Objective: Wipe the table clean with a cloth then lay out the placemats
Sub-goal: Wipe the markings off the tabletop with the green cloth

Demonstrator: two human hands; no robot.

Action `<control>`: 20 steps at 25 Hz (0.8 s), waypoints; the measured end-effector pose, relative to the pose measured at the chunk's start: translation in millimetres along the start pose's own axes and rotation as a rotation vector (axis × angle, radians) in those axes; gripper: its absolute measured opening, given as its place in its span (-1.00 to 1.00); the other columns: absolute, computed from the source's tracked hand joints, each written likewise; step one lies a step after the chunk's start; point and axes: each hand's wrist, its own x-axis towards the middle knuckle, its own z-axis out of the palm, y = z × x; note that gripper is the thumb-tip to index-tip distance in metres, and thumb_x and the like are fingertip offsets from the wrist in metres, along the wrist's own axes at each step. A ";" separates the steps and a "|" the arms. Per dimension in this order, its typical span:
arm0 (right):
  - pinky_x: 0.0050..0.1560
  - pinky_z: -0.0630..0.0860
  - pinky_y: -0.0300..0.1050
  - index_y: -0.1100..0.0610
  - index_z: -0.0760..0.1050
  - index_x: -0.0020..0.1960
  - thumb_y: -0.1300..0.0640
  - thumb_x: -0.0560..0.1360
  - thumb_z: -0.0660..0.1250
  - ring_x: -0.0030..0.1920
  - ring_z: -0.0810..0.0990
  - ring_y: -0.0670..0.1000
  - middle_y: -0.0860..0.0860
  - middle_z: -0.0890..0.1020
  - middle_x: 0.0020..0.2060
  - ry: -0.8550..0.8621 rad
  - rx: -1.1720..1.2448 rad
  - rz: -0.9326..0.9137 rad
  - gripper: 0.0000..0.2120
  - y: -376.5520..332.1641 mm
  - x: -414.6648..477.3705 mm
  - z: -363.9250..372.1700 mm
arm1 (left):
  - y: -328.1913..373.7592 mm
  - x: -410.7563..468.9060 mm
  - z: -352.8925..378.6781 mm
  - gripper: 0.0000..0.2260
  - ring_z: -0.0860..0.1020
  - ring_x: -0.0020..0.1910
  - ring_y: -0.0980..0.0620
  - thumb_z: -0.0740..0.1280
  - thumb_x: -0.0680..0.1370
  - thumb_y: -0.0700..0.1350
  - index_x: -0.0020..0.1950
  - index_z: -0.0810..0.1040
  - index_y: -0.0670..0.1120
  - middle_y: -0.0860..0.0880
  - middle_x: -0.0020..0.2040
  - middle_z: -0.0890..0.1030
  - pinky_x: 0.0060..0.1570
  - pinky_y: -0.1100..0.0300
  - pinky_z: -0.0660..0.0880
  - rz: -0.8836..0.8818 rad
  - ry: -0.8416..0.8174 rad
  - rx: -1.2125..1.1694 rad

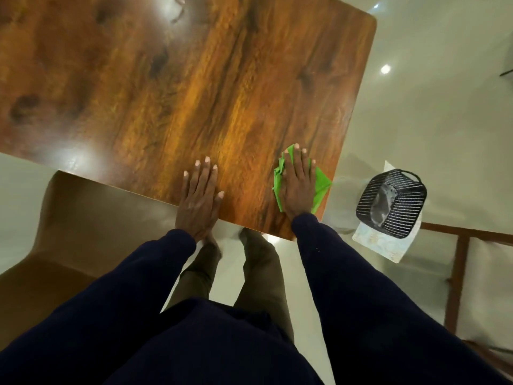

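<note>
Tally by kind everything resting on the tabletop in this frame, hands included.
Hands: 2, the left hand and the right hand, both flat
Green cloth: 1, under the right hand
Total: 3

glossy wood-grain table [172, 79]; soft green cloth [322, 182]; slatted black basket [394, 201].

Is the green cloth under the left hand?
No, the green cloth lies under the flat right hand; the left hand rests on bare table.
</note>
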 end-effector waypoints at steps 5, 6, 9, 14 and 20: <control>0.67 0.03 0.28 0.06 0.15 0.69 -0.06 0.70 0.16 0.70 0.06 0.18 0.12 0.13 0.70 -0.151 -0.010 -0.438 -0.40 7.7 -68.9 15.6 | 39.8 12.7 17.2 -0.45 0.04 0.72 -0.21 0.03 0.76 0.04 0.70 0.17 -0.21 -0.22 0.73 0.10 0.66 -0.28 0.02 0.034 -0.032 0.004; 0.68 0.02 0.26 0.05 0.13 0.69 -0.08 0.69 0.22 0.70 0.06 0.18 0.12 0.13 0.70 -0.164 -0.020 -0.490 -0.36 25.1 -77.0 16.7 | 50.0 15.6 20.8 -0.45 0.07 0.71 -0.22 0.04 0.76 0.03 0.69 0.19 -0.22 -0.22 0.72 0.13 0.65 -0.29 0.04 0.037 -0.019 0.010; 0.67 0.04 0.25 0.03 0.14 0.70 -0.10 0.70 0.20 0.70 0.06 0.16 0.09 0.13 0.70 -0.176 0.001 -0.479 -0.38 76.1 -66.9 4.8 | 77.1 28.1 31.8 -0.44 0.11 0.70 -0.25 0.04 0.75 0.05 0.68 0.22 -0.22 -0.23 0.71 0.15 0.65 -0.29 0.05 0.064 -0.013 0.025; 0.68 0.01 0.25 0.08 0.22 0.67 -0.09 0.74 -0.06 0.68 0.13 0.18 0.11 0.20 0.68 -0.088 0.032 -0.340 -0.44 103.6 45.6 -17.9 | 121.2 50.9 45.1 -0.42 0.07 0.71 -0.21 -0.09 0.79 0.13 0.71 0.17 -0.19 -0.19 0.72 0.13 0.66 -0.27 0.04 -0.069 -0.009 0.056; 0.66 0.07 0.28 0.10 0.23 0.67 0.01 0.74 0.09 0.67 0.16 0.22 0.13 0.19 0.68 -0.091 -0.022 -0.577 -0.48 74.6 112.7 -14.5 | 169.6 64.4 37.6 -0.43 0.01 0.72 -0.20 -0.04 0.78 0.10 0.71 0.16 -0.18 -0.19 0.73 0.10 0.69 -0.09 -0.20 -0.342 0.112 0.056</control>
